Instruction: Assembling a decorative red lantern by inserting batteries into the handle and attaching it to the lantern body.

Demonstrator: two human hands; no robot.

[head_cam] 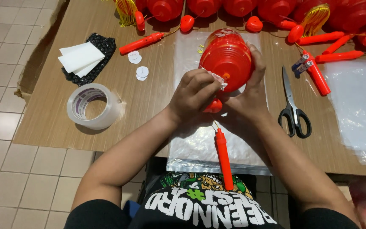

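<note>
A: What are the hands doing?

B: Right hand (pixel 250 91) is cupping a red plastic lantern (pixel 227 57) from the side and underneath, fingers wrapping round its body, thumb side hidden. It's holding it up over the clear plastic sheet (pixel 191 144) on the wooden table (pixel 149 101), base facing the camera.

A: Left?

B: Left hand (pixel 193 93) is pinching a small white sticker (pixel 220 80) between thumb and fingertips, closed tight on it, pressing it against the lantern's base near the centre hole.

A: Anything hanging off it?

B: A red stick handle (pixel 224 157) is dangling below the hands, over the table edge. A small red cap piece (pixel 214 106) is sitting just under the left hand; can't tell whether it's touching.

A: Surroundings?

B: Black-handled scissors (pixel 292 108) are lying just right of the right wrist. Clear tape roll (pixel 93 106) is sitting well to the left. White paper squares (pixel 80 57) are resting on a black mat beyond it; two round white stickers (pixel 138 65) are lying between. More red lanterns (pixel 259 8) are lining the far edge.
</note>
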